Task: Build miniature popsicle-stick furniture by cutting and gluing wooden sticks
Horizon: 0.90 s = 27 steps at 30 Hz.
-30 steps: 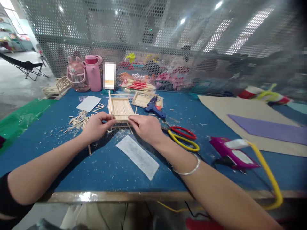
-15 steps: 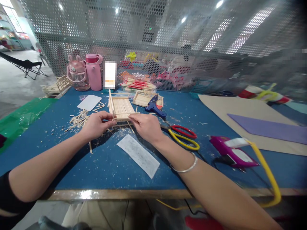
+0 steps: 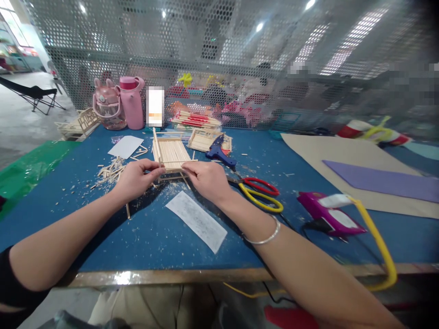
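Note:
A small model of thin wooden sticks [image 3: 175, 151], with a slatted base and an upright post at its left, lies before me on the blue tabletop. My left hand [image 3: 140, 179] is closed in a pinch at its front left corner. Thumb and fingers of my right hand [image 3: 206, 179] pinch the front edge near the right corner. One thin stick runs across the front between the hands, its right end sticking out past my right fingertips. The fingertips partly hide the front corners. Just beyond my right hand lies a blue glue gun [image 3: 221, 153].
Scissors with red and yellow handles [image 3: 262, 194] lie right of my right hand. Stick offcuts [image 3: 111, 170] are heaped at left. A paper strip [image 3: 196, 221] lies in front, a purple hand tool [image 3: 329, 214] with a yellow cord at right. Pink bottles [image 3: 131, 105] stand behind.
The whole view has shifted slightly, so everything sits a little further left. Both hands keep their pinch on the stick model, with hardly any movement against it.

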### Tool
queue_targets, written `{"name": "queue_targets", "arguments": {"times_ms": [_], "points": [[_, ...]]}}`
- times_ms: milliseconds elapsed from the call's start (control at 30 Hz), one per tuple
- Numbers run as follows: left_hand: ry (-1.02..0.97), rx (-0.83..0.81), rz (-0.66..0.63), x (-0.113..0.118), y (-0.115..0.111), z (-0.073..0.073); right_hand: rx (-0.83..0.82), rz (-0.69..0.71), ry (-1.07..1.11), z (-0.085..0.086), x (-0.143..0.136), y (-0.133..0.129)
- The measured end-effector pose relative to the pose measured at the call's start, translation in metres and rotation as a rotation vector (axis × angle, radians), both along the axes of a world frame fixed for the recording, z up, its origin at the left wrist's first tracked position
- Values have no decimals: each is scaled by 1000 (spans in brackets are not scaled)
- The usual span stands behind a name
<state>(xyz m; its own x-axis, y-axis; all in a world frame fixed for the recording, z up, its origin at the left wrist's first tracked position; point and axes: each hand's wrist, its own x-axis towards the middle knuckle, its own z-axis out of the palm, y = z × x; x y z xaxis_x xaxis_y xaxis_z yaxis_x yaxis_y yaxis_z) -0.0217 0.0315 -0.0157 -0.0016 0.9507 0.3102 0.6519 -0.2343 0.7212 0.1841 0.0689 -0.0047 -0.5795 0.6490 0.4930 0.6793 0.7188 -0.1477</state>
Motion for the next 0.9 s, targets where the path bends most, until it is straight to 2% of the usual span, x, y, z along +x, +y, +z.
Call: {"name": "queue_targets", "arguments": {"times_ms": [67, 133, 167, 233, 267, 367, 400, 467, 567, 667, 800, 833, 900], "points": [[17, 31, 49, 1, -4, 6, 49, 8, -3, 9, 7, -4], [32, 139, 135, 2, -11, 15, 79, 39, 47, 21, 16, -11], [40, 199, 171, 3, -15, 20, 48, 68, 95, 26, 21, -14], [90, 298, 163, 7, -24, 26, -154, 153, 209, 33, 31, -19], [151, 284, 79, 10, -29, 27, -302, 205, 267, 35, 34, -20], [385, 76, -357, 22, -42, 20, -709, 306, 435, 35, 39, -20], [438, 32, -445, 27, -45, 15, -790, 316, 497, 35, 39, -19], [481, 52, -515, 35, -50, 4, -896, 328, 632, 35, 38, -17], [515, 118, -519, 43, -53, -6, -1016, 403, 798, 35, 37, -15], [466, 174, -448, 42, -53, -7, -1029, 423, 873, 29, 35, -13], [142, 417, -170, 39, -53, -2, -1117, 490, 796, 16, 25, -16], [56, 432, -162, 39, -53, -1, -1145, 516, 757, 13, 21, -19], [-106, 315, -251, 43, -54, 0, -1168, 548, 682, 10, 9, -28]]}}
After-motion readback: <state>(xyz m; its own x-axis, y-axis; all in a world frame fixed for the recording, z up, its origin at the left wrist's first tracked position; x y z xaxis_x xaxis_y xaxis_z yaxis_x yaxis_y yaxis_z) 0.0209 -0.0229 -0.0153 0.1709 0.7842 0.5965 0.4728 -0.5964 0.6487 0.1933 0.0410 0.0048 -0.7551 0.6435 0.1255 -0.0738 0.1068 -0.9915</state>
